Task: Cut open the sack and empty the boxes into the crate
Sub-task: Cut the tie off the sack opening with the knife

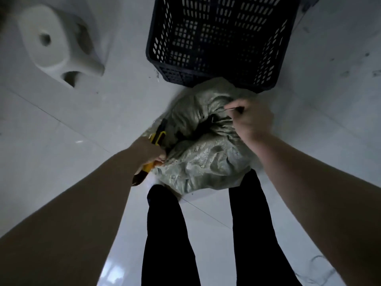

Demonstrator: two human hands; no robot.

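The grey-green woven plastic sack [203, 149] lies on the pale tiled floor [72, 124], between the person's dark-clothed legs [167, 234] and the dark perforated plastic crate [218, 38], which it touches at the near rim. The yellow and black utility knife [157, 139] is held in the closed grip of the left hand [147, 150]. A thin strip or tie at the gathered neck of the sack is pinched by the right hand [250, 118]. No boxes are seen yet. For a clean cut, the neck should probably be kept pulled tight and the blade led away from the fingers. The floor is glossy, with some dark marks; a white plastic stool [59, 43] stands well apart at the left.
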